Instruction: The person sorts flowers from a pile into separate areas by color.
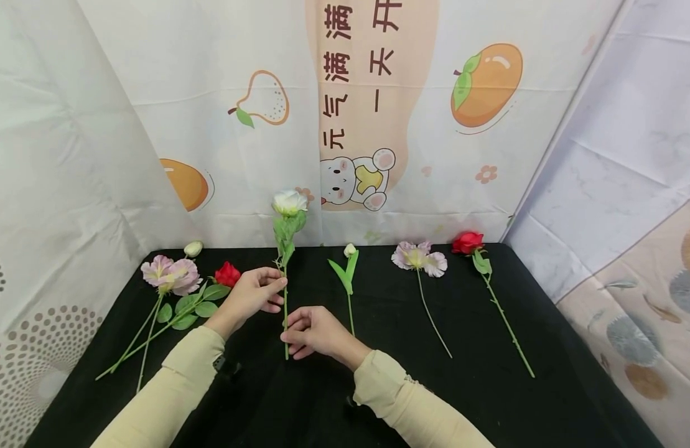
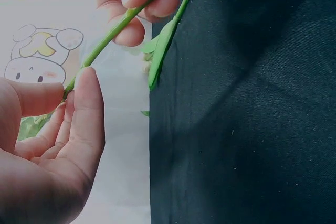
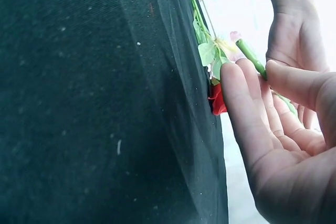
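A white artificial flower [image 1: 289,203] with green leaves stands upright above the black cloth, between both hands. The left hand [image 1: 254,294] pinches its green stem [image 2: 107,38] just below the leaves, thumb against fingers. Lower down, the right hand [image 1: 313,333] pinches the same stem close to its cut end [image 3: 251,57]. Just right of the right hand lies a white tulip [image 1: 350,250] with two long leaves, part of its stem hidden behind the hand. Beside the left forearm lies a red rose [image 1: 228,274] with a leafy stem.
Left on the black cloth [image 1: 479,398], a pale purple flower [image 1: 177,275] and a white bud [image 1: 193,249] lie with the red rose, stems crossing. To the right lie another purple flower [image 1: 419,258] and another red rose [image 1: 468,242]. A printed curtain [image 1: 255,162] hangs behind.
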A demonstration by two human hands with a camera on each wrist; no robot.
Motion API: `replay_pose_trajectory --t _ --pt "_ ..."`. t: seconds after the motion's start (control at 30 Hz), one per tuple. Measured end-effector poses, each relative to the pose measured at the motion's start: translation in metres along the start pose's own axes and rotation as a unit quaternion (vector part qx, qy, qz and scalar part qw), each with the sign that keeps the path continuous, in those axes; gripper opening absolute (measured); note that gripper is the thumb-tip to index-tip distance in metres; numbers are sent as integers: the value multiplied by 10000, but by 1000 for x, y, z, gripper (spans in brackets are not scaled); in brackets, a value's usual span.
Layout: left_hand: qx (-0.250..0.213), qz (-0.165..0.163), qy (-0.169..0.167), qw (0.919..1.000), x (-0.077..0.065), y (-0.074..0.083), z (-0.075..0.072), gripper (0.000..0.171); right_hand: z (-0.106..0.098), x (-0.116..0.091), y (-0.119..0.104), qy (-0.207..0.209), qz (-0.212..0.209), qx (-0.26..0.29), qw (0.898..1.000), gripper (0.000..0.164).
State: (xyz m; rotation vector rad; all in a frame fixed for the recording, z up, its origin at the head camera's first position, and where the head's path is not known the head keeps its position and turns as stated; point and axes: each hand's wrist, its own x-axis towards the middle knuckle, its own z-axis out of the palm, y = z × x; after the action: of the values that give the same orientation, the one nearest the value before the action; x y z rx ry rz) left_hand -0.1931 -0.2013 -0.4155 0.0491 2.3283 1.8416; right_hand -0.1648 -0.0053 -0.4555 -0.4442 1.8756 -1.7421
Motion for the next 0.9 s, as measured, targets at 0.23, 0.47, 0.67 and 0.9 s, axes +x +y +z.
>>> replay_pose_trajectory --t 0.23,0.47,0.67,0.9 --pt "45 -23 -108 9999 -1 -5 1 39 -2 -3 3 -179 86 -60 9998 17" --pt "346 -75 -134 9993 -3 -9 1 36 -1 -6 2 -418 263 -116 9987 17" --pt "772 -107 -75 9969 -3 -15 3 31 2 -6 6 -409 359 -129 9984 16" --pt "1059 -176 -102 9942 -2 -21 2 29 3 -6 9 -397 450 -93 9982 17"
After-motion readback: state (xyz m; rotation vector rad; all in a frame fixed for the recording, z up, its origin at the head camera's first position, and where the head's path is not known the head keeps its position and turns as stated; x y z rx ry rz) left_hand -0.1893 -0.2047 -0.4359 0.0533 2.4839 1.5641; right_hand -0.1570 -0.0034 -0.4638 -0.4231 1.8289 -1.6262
